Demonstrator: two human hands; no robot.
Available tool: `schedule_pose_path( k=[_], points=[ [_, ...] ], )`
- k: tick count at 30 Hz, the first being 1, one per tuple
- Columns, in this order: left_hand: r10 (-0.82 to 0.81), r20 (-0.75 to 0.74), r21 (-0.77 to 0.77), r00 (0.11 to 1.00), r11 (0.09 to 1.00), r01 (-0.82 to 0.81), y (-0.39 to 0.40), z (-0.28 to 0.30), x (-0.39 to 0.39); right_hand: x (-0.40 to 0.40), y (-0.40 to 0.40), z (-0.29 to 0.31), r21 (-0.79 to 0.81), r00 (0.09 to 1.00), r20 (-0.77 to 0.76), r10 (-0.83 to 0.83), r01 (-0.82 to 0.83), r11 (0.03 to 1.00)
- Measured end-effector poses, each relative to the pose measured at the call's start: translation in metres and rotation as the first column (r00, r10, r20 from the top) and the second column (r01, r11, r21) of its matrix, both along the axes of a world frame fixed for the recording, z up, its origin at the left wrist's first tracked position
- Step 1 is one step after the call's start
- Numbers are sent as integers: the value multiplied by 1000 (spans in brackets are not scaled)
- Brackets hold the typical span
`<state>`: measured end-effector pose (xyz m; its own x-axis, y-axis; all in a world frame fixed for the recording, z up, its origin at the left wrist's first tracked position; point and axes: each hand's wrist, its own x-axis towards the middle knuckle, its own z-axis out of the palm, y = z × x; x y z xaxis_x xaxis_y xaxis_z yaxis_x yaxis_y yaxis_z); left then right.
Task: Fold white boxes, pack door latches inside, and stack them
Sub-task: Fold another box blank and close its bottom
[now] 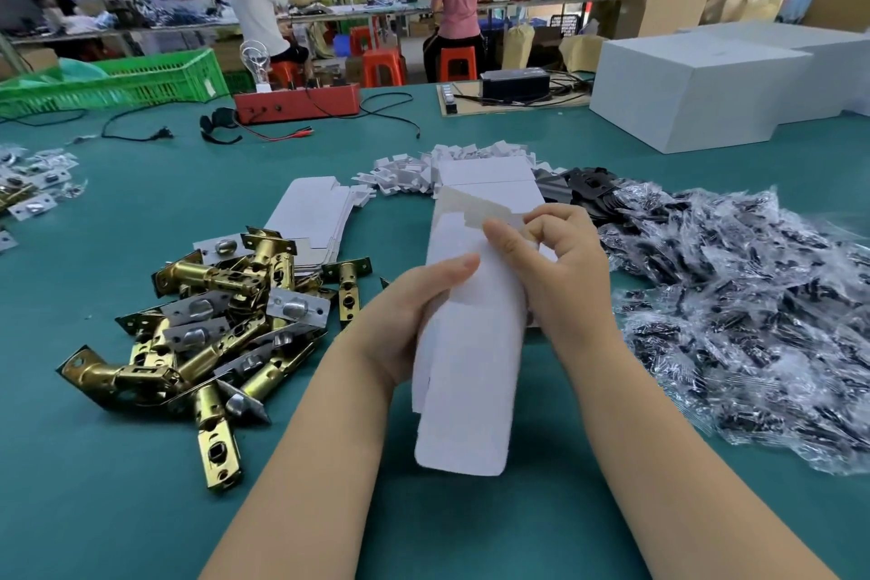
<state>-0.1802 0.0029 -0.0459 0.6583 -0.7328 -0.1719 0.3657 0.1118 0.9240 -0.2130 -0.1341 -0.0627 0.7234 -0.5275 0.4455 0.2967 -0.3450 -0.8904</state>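
A flat white box blank (466,372) is held upright above the green table (117,509), its rounded flap toward me. My left hand (405,320) grips its left edge, thumb across the front. My right hand (560,268) pinches the upper right flap, fingers curled round the cardboard. A heap of brass door latches (212,320) with silver faceplates lies to the left. More flat white blanks (315,212) rest behind the latches, and another white box (489,184) lies just beyond my hands.
Plastic bags of black parts (739,297) cover the table at the right, with black plates (588,188) behind. Small white card pieces (447,165), a red device (296,101), a green crate (117,82), cables and large white cartons (696,90) stand farther back. People work at far benches.
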Motion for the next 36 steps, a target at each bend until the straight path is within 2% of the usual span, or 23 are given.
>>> schedule_pose_path(
  k=[1, 4, 7, 9, 12, 15, 16, 18, 20, 22, 24, 25, 26, 27, 29, 32, 36],
  points=[
    [-12, 13, -75, 1000, 997, 13, 3, -6, 4, 1, -2, 0, 16, 1000, -15, 11, -11, 1000],
    [213, 23, -99, 977, 973, -210, 5, -12, 11, 2, -6, -3, 21, 987, -144, 68, -66, 998],
    [345, 73, -136, 936, 933, -334, 1, -14, 16, 3, -5, -5, -142, 963, -267, 36, -76, 987],
    [376, 106, -152, 921, 921, -359, 3, -17, 18, 3, -3, -5, -231, 962, -271, 35, -101, 968],
    [379, 117, -164, 918, 919, -359, 2, -18, 20, 5, -1, -5, -253, 966, -257, 34, -101, 962],
    [346, 144, -105, 927, 937, -334, 0, -17, 20, 7, 1, -6, -247, 979, -198, -56, 5, 969],
    [342, 187, -66, 921, 940, -336, -1, -17, 19, 8, 0, -6, -226, 979, -180, -92, 49, 973],
    [346, 375, 20, 860, 925, -381, -5, -19, 15, 8, -6, -4, -189, 974, -151, -171, 141, 972],
    [321, 602, 55, 731, 897, -439, -9, -22, 9, 8, -12, -2, -190, 970, -129, -205, 179, 965],
    [299, 716, 38, 631, 886, -462, -12, -25, 8, 6, -15, -3, -190, 975, -116, -191, 167, 967],
    [308, 736, 15, 603, 883, -469, -10, -24, 10, 5, -16, -3, -109, 983, -132, -130, 116, 987],
    [326, 715, 5, 619, 882, -470, -9, -23, 11, 4, -17, 1, -4, 990, -139, -37, 37, 999],
    [343, 676, -3, 652, 886, -463, -8, -23, 11, 2, -18, 4, 143, 983, -122, 140, -122, 982],
    [359, 626, -17, 692, 893, -449, -7, -23, 12, 1, -21, 6, 281, 937, -87, 339, -303, 911],
    [401, 557, -44, 728, 889, -457, -7, -22, 12, 0, -26, 9, 402, 840, -33, 542, -485, 776],
    [499, 574, -85, 649, 824, -560, -7, -20, 13, -1, -25, 5, 351, 827, -65, 559, -505, 789],
    [534, 504, -147, 679, 827, -542, -6, -21, 15, -5, -14, 0, 147, 815, -171, 553, -534, 833]
  ],
)
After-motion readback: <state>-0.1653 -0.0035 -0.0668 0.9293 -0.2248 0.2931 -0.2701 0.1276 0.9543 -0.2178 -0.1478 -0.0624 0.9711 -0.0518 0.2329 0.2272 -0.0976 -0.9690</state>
